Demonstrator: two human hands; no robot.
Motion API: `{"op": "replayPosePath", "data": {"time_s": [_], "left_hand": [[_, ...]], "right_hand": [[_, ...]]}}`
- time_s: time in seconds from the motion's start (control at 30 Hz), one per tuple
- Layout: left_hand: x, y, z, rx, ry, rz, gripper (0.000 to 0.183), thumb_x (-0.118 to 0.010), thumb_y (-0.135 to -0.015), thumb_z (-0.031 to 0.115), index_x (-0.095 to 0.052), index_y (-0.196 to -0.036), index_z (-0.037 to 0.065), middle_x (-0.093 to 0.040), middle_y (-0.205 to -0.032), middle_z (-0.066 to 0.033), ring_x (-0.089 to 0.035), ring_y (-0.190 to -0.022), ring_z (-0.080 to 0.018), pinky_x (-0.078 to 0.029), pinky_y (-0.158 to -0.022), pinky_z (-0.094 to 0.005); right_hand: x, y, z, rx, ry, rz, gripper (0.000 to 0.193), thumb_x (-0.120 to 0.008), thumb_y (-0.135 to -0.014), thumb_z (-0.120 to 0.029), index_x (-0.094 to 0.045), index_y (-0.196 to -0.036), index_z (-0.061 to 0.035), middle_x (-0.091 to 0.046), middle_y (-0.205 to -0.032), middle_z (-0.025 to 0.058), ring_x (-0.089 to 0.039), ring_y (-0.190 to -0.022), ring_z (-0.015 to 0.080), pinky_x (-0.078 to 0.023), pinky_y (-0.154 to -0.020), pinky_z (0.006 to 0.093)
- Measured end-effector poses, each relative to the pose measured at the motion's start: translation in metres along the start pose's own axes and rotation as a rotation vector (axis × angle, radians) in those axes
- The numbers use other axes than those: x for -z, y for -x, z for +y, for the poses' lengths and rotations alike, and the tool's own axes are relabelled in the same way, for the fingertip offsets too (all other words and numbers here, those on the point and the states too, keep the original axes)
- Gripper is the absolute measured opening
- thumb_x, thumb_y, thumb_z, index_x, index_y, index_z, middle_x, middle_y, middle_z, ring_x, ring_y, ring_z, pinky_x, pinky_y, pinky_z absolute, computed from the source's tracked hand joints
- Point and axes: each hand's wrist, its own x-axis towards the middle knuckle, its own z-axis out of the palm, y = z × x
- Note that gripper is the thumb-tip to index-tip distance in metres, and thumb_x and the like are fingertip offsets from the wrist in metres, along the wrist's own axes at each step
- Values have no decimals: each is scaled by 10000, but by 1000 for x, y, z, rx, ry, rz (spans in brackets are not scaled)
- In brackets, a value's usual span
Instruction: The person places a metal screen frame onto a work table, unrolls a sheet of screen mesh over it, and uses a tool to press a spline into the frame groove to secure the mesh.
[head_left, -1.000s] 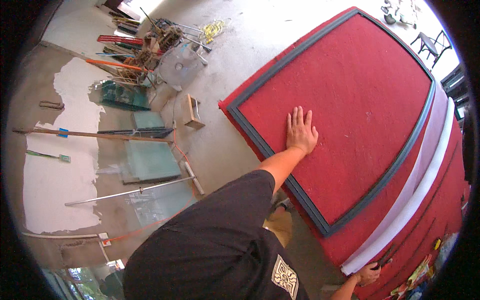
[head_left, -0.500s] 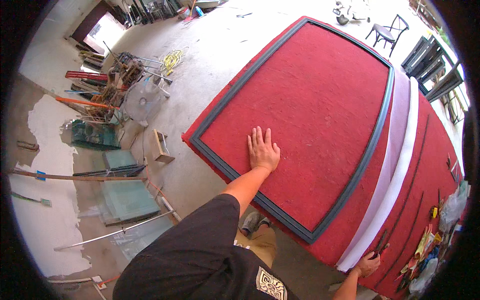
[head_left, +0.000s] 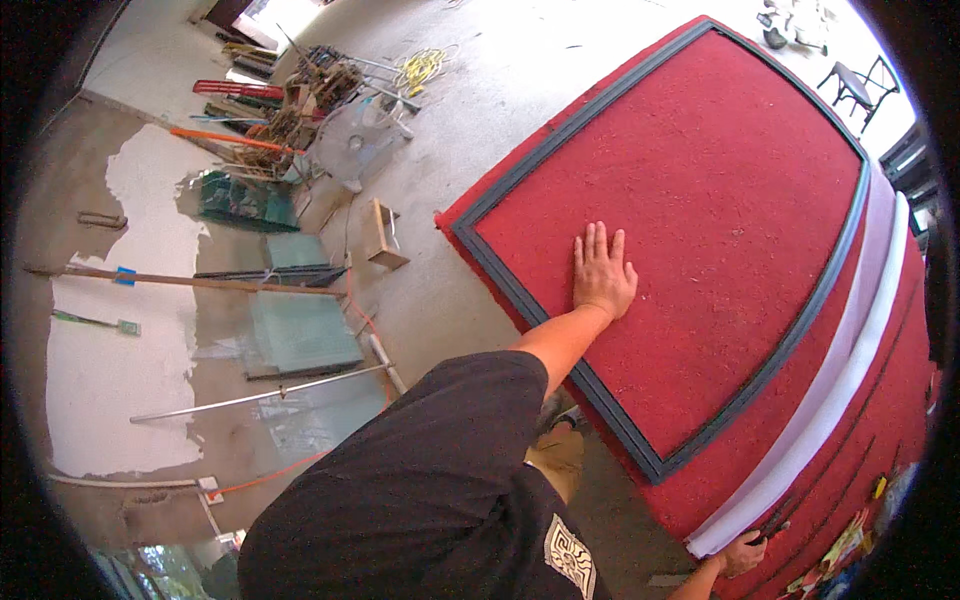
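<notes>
My left hand (head_left: 605, 272) is open and pressed flat on the red carpet-like tabletop (head_left: 690, 210), fingers pointing away from me. Around it lies a dark grey rectangular window frame (head_left: 548, 322); my forearm crosses its near-left rail. At the table's near right edge, my right hand (head_left: 738, 556) is closed around a small dark hand tool (head_left: 763, 543), mostly hidden and too small to identify further. Just beside that hand ends a long roll of white mesh-like sheet (head_left: 800, 450), lying along the frame's right side.
Thin dark strips (head_left: 838, 470) and a cluttered pile (head_left: 835, 550) lie at the table's right. Left on the floor are a wooden box (head_left: 383, 235), a fan (head_left: 355, 140), leaning glass panes (head_left: 305, 330) and yellow cord (head_left: 420, 68). A dark chair (head_left: 858, 88) stands beyond the table.
The view has swung left, so the table and frame sit further right in it. My left hand stays flat on the carpet; my right hand keeps hold of the dark tool by the sheet's end.
</notes>
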Motion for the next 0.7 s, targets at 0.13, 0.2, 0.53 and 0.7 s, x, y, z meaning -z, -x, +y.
{"op": "replayPosePath", "data": {"time_s": [0.13,0.2,0.53,0.7], "left_hand": [[5,1,2,2,-1,-14,678,-510,-1043,354,-380,-1651,86,-273,-1726,-234,-206,-1626,-387,-122,-1339,-532],[3,2,1,-2,4,11,680,-516,-1035,348,-389,-1646,79,-282,-1720,-241,-209,-1624,-388,-118,-1340,-533],[1,0,2,-11,17,28,679,-529,-1019,351,-413,-1629,74,-293,-1713,-253,-229,-1614,-401,-135,-1334,-541],[1,0,1,-10,16,34,682,-528,-1018,352,-411,-1631,78,-294,-1712,-248,-230,-1613,-405,-135,-1332,-547]], "right_hand": [[2,-3,-3,-23,-6,-9,503,-609,-1035,-507,-736,-1246,-68,-748,-1166,185,-700,-1093,386,-556,-942,533],[5,-5,-4,-24,-11,-14,507,-610,-1033,-512,-738,-1243,-69,-749,-1170,183,-700,-1094,384,-557,-942,533],[4,-8,-7,-72,15,-35,513,-613,-1027,-530,-747,-1239,-82,-753,-1191,168,-701,-1107,379,-556,-953,531],[0,-4,-7,-93,27,-65,515,-615,-1024,-537,-751,-1238,-90,-755,-1201,160,-701,-1114,377,-555,-960,529]]}}
